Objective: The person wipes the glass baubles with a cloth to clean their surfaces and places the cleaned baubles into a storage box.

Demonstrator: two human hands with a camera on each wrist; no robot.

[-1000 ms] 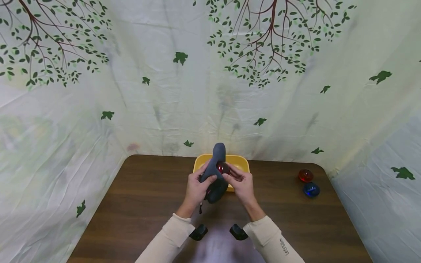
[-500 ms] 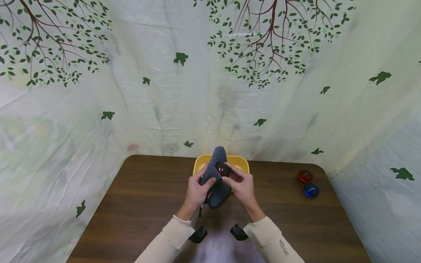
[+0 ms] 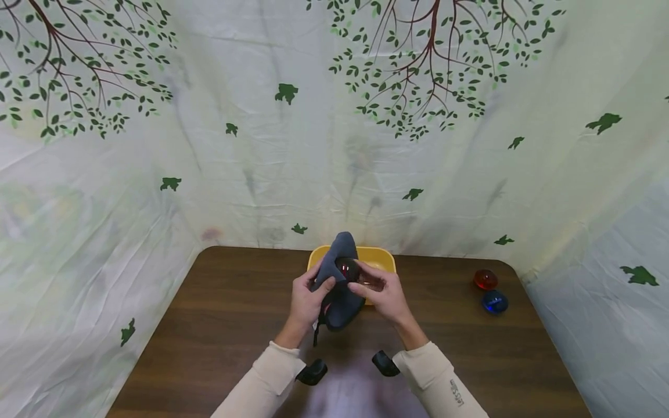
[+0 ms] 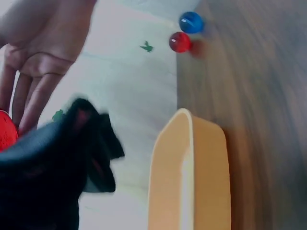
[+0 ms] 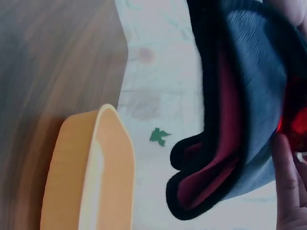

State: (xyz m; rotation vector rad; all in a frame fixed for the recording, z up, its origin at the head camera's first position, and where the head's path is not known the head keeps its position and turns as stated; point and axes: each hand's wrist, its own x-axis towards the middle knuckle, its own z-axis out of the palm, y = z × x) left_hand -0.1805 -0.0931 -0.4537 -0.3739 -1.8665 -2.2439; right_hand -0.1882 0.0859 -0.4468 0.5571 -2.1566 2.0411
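My left hand (image 3: 305, 299) grips a soft dark blue-grey fabric piece (image 3: 340, 305) with black edging and a pink lining, plainer in the right wrist view. It is bent and tilted, and a short black strap hangs from its lower end. My right hand (image 3: 387, 296) pinches a shiny dark red ball (image 3: 347, 268) against the fabric's right side. In the right wrist view the ball (image 5: 297, 117) glows bright red beside a fingertip. The left wrist view shows only part of the ball (image 4: 6, 132), near the right hand's fingers.
Behind the hands stands a yellow tray (image 3: 384, 259), partly hidden, at the far edge of the brown wooden table (image 3: 240, 296). A clear red ball (image 3: 485, 279) and a clear blue ball (image 3: 494, 302) lie at the right. A leaf-patterned sheet (image 3: 313, 162) hangs behind.
Both hands have shifted slightly left with the fabric piece and the ball. The fabric's upper end has tilted a little, and its lower flap has spread out more.
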